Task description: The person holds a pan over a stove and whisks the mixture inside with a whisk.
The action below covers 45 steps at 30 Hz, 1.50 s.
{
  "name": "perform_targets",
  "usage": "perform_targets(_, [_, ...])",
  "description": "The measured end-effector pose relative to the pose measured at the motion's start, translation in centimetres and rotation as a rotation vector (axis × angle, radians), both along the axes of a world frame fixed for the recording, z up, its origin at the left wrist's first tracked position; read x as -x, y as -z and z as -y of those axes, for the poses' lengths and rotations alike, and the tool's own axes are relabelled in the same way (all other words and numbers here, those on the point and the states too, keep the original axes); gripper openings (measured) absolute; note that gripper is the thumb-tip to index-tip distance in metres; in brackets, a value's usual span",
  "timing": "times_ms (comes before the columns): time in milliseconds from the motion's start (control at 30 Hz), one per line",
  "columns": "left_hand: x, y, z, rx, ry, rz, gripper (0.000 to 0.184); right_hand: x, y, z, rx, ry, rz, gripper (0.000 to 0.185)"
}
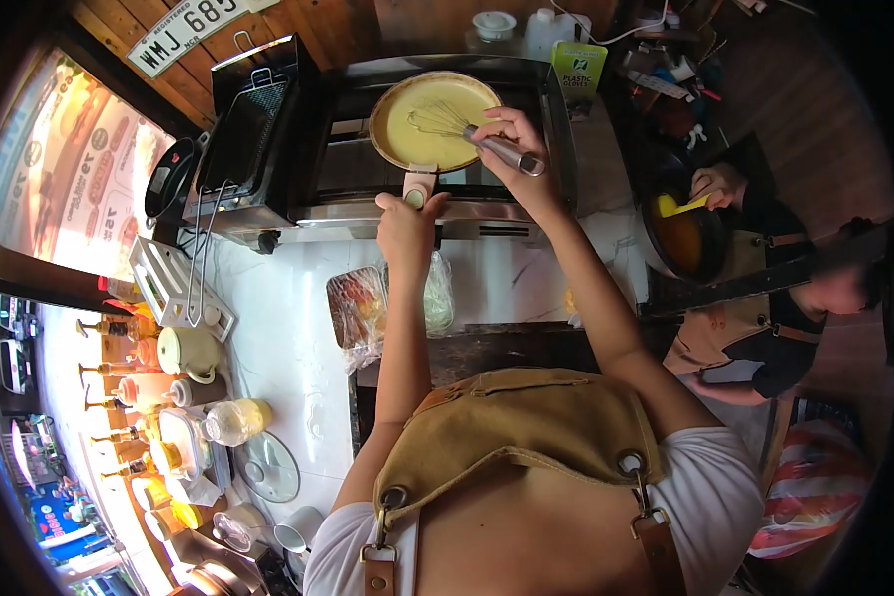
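A frying pan [375,139] with a light rim sits on the black griddle stove, holding a pale yellow sauce [417,109]. My left hand [405,226] is wrapped round the pan's handle [419,186], which points toward me. In my right hand [520,149] is a metal whisk [512,155], gripped by its handle at the pan's right side. The whisk's wires slant left into the sauce. Beneath my left forearm lie plastic-wrapped food containers [358,308], partly hidden by the arm.
Left of the stove stand a deep fryer [253,129] and a white rack [174,283]. Pump bottles [119,370], a jar [236,422] and a glass lid [268,465] line the counter's left. At right, a co-worker's hand [717,187] holds a yellow utensil over a dark pan [680,253].
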State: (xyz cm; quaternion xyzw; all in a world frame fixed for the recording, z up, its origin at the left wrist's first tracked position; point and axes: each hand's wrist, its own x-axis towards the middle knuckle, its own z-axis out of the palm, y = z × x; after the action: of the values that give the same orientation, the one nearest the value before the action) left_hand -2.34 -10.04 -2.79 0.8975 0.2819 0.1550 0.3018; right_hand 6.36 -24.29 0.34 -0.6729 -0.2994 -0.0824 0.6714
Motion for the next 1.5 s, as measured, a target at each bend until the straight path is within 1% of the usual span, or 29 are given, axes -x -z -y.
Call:
perform_targets(67, [0.0,-0.1,0.0,0.004,0.0,-0.002,0.07,-0.4,1.4,0.0,0.052,0.02,-0.116,0.027])
perform_targets(100, [0.1,-0.1,0.1,-0.001,0.0,-0.004,0.07,-0.7,1.8,0.0,0.052,0.02,-0.116,0.027])
perform_targets(167, [0.1,-0.2,0.1,-0.006,0.0,-0.006,0.07,-0.9,1.9,-0.1,-0.016,-0.07,0.113,0.023])
perform_targets(300, [0.0,-0.1,0.0,-0.012,-0.003,-0.014,0.07,-0.2,0.9,0.3,0.039,-0.146,0.074,0.017])
perform_targets(367, [0.0,0.0,0.0,-0.013,-0.002,-0.011,0.07,-0.5,1.0,0.4,0.079,-0.091,0.232,0.015])
perform_targets(400, [0.0,-0.1,0.0,-0.009,-0.001,-0.009,0.07,-0.5,1.0,0.4,0.079,-0.091,0.233,0.015])
perform_targets(500, [0.0,-0.2,0.1,0.0,-0.002,-0.005,0.069,-0.5,1.0,0.3,0.059,-0.104,0.178,0.014])
perform_targets(567, [0.0,-0.2,0.0,0.003,-0.005,-0.004,0.069,-0.4,1.4,-0.1,-0.108,-0.123,-0.154,0.011])
perform_targets(600, [0.0,-0.2,0.0,0.005,-0.006,-0.003,0.069,-0.5,1.6,-0.2,-0.108,-0.122,-0.154,0.011])
perform_targets(667, [0.0,-0.2,0.1,0.006,-0.006,-0.003,0.069,-0.8,1.7,-0.3,-0.12,-0.057,-0.051,0.011])
perform_targets(700, [0.1,-0.4,0.1,0.012,-0.002,-0.004,0.069,-0.8,1.7,-0.2,-0.12,-0.057,-0.051,0.011])
perform_targets(767, [0.1,-0.6,0.1,0.017,-0.001,-0.005,0.069,-0.7,1.7,-0.1,0.104,0.15,0.295,0.015])
perform_targets(800, [0.2,-0.6,0.1,0.022,0.0,-0.008,0.069,-0.8,1.8,0.0,0.104,0.148,0.295,0.015])
perform_targets(867, [0.1,-0.5,0.1,0.027,0.002,-0.014,0.069,-0.8,1.5,0.2,0.122,0.017,0.278,0.02])
perform_targets(900, [0.1,-0.3,0.1,0.021,-0.003,-0.015,0.069,-0.6,1.2,0.1,0.123,0.019,0.277,0.02])
perform_targets(967, [0.0,-0.2,0.1,0.015,-0.007,-0.017,0.069,-0.1,0.5,-0.2,-0.09,-0.133,-0.139,0.022])
perform_targets(1000, [0.0,-0.3,0.1,0.018,-0.008,-0.023,0.069,-0.2,0.6,0.0,-0.089,-0.132,-0.138,0.022])
perform_targets(1067, [0.0,-0.3,0.1,0.02,-0.012,-0.027,0.069,-0.3,0.6,0.4,-0.131,-0.284,-0.248,0.023])
perform_targets(1100, [0.1,-0.2,0.0,0.022,-0.004,-0.017,0.069,-0.2,0.4,0.3,-0.131,-0.285,-0.247,0.023])
perform_targets(1167, [0.1,-0.1,0.0,0.023,0.003,-0.007,0.069,0.1,0.1,0.3,-0.04,-0.243,-0.072,0.02])
perform_targets(1200, [0.0,0.0,0.0,0.021,0.001,-0.007,0.069,-0.1,0.2,0.3,-0.039,-0.242,-0.072,0.02])
perform_targets(1267, [0.0,0.0,0.0,0.019,-0.001,-0.007,0.069,-0.5,0.4,0.4,0.039,-0.191,0.193,0.018])
perform_targets(1300, [0.0,0.0,0.0,0.018,-0.001,-0.006,0.069,-0.4,0.3,0.2,0.039,-0.192,0.193,0.018])
perform_targets(1367, [0.1,0.0,0.0,0.019,-0.003,-0.005,0.069,0.0,0.2,-0.1,0.006,-0.099,0.032,0.016])
perform_targets(1500, [0.0,0.0,0.0,0.01,-0.006,-0.004,0.068,-0.2,0.3,0.2,0.093,-0.023,0.007,0.016])
